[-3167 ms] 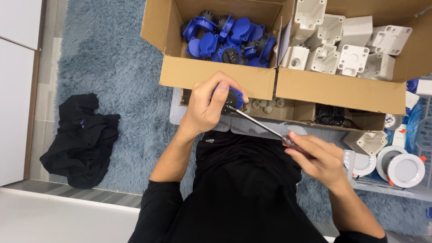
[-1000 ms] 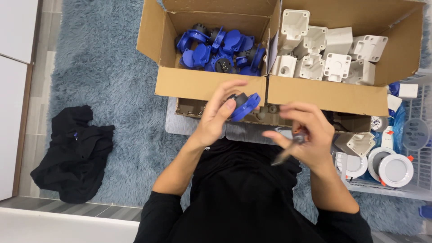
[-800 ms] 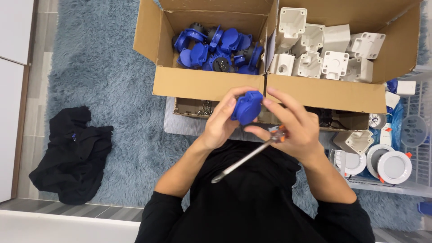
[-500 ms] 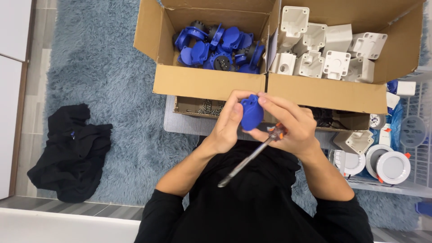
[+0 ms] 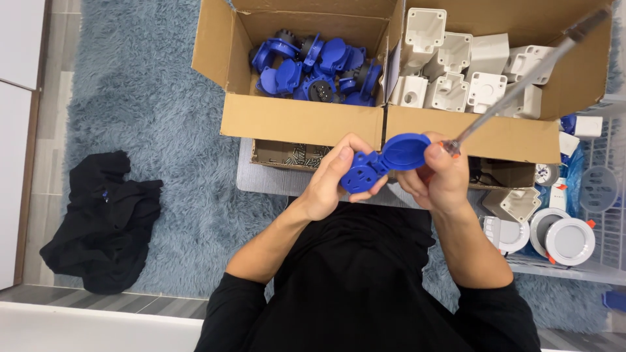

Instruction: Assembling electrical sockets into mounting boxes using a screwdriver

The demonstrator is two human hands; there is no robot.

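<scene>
The left hand [image 5: 329, 182] curls around the round body of a blue socket [image 5: 381, 164], thumb on top and fingers wrapped underneath. The right hand [image 5: 440, 182] closes on the socket's open hinged lid from the other side, and the same fist also pins a screwdriver [image 5: 521, 81], whose shaft slants up and to the right across the boxes. The socket sits between both hands, above the person's lap and just in front of the cardboard box [image 5: 300, 120]. That box's left half holds a heap of blue sockets [image 5: 313, 68]; the right half holds white housings [image 5: 463, 72]. Under the box lies a shallow tray of screws [image 5: 287, 153]. White round lamps [image 5: 554, 234] sit to the right. A black cloth [image 5: 98, 221] lies on the blue rug [image 5: 130, 98] to the left.
</scene>
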